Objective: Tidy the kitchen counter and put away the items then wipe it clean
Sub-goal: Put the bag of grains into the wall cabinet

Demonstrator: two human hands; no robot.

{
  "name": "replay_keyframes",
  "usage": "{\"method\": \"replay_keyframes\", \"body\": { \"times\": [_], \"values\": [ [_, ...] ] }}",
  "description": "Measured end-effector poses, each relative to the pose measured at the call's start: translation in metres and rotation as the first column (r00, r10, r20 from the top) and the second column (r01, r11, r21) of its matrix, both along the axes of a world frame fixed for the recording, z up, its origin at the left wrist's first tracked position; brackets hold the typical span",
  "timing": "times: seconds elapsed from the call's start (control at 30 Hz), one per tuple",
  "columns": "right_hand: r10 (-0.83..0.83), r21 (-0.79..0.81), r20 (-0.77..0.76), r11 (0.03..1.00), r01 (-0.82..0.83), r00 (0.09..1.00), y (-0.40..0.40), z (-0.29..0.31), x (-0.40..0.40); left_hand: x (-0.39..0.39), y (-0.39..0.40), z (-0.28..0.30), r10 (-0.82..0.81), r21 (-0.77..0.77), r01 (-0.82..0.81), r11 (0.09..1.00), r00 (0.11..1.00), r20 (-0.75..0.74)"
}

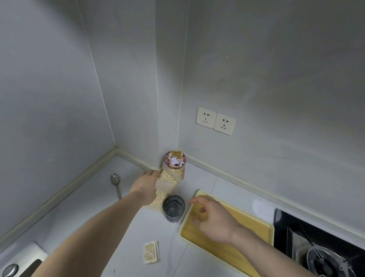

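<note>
The left hand (147, 187) has its fingers (152, 173) curled around the side of a clear plastic jar of pale yellow grains with a round cartoon-dog lid (173, 175), gripping it in the corner where the two grey walls meet. The jar stands on the white tabletop (127, 233) with its long axis upright, leaning slightly away from the camera (the wide lens may add to that lean), lid facing up. Most of the gripping fingertips are hidden behind the jar, so how far they wrap cannot be told.

The right hand (213, 219) hovers above a yellow-rimmed wooden tray (251, 230), its fingers loosely curled and apart, holding nothing. Just left of those fingers, and just below the left hand, stands a dark smoky ribbed drinking glass (174, 208), upright with its mouth up; it covers the jar's base.

To the left of the left fingers a steel spoon (116, 184) lies on the tabletop, bowl towards the wall, handle pointing towards the person. Below both hands lies a small crumpled white-and-yellow wrapper (151, 252). A black glass hob (327, 249) is cut off at the right edge, and a steel sink (14, 273) at the lower left. A double white wall socket (216, 121) sits above the right fingers.
</note>
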State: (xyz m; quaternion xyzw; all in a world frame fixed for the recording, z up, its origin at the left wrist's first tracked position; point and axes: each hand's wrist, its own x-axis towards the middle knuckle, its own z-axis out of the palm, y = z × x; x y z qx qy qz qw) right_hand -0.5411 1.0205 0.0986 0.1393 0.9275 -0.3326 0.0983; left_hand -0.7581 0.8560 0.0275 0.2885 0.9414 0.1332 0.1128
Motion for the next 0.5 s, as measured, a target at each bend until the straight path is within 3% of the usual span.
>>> {"method": "replay_keyframes", "body": {
  "times": [0.27, 0.5],
  "values": [
    [0.045, 0.043, -0.092, 0.998, -0.041, 0.995, -0.014, 0.052, 0.002, 0.024, -0.041, 0.101, -0.146, 0.101, 0.161, 0.982, 0.979, -0.143],
    [0.110, 0.146, -0.352, 0.987, -0.061, 0.930, -0.025, 0.150, 0.005, 0.057, -0.081, 0.238, -0.185, 0.286, 0.320, 0.903, 0.891, -0.414]
  ]
}}
